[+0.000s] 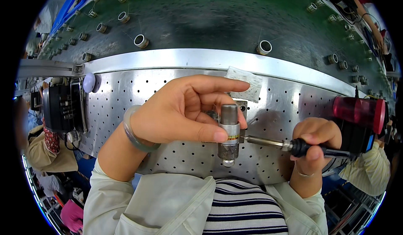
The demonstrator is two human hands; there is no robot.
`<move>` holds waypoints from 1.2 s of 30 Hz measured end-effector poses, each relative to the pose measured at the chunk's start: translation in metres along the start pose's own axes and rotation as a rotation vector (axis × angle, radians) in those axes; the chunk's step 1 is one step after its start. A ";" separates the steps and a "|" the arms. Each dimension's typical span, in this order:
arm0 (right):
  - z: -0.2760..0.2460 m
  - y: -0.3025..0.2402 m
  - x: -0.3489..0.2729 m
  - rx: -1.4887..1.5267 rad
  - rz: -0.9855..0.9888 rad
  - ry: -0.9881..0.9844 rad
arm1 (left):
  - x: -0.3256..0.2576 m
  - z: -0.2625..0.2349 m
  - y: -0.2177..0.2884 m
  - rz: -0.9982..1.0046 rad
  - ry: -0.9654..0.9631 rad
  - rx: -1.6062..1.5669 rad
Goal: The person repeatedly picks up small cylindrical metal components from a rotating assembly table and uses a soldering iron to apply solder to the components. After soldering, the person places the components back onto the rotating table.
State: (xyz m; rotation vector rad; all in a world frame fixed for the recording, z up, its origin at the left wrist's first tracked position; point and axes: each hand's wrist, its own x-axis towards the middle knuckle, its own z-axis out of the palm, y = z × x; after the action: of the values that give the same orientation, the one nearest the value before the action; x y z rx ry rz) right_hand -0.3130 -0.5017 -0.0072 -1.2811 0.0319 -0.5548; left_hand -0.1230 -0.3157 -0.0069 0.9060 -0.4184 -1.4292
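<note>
Left hand (176,111) pinches a small metal cylinder (229,132) between thumb and fingers, holding it upright over the perforated steel bench (134,92); a pale bangle (134,130) sits on that wrist. The cylinder has a grey cap on top, a bright band in the middle, and a dark, rough lower end with a rounded tip. Right hand (314,144) is closed in a fist around the black handle of a soldering iron (294,146), whose metal shaft runs leftward with its tip touching the cylinder's side at the bright band. Behind the cylinder a small white packet (245,84) lies on the bench. A red translucent cup-shaped part (359,111) sits just beyond the right hand. Farther back, a dark green belt (210,16) carries rows of metal rings (264,47).
</note>
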 end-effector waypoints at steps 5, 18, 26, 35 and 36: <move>-0.003 0.003 0.003 -0.012 -0.025 0.029 | 0.001 -0.008 -0.005 0.094 -0.067 0.017; 0.000 0.007 0.003 -0.047 -0.007 -0.005 | 0.001 -0.011 -0.009 -0.040 0.009 0.001; -0.003 0.008 0.003 0.042 -0.005 -0.016 | 0.000 -0.004 -0.007 -0.036 0.010 -0.058; -0.005 0.010 0.004 0.007 -0.035 -0.071 | 0.002 -0.004 -0.008 -0.036 0.019 -0.051; -0.005 0.010 0.004 0.008 -0.039 -0.086 | 0.001 -0.004 -0.008 -0.037 0.020 -0.052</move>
State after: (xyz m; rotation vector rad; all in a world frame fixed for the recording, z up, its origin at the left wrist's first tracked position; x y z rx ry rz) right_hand -0.3072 -0.5067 -0.0168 -1.2990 -0.0673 -0.5321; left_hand -0.1254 -0.3149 -0.0158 0.8891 -0.3497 -1.4568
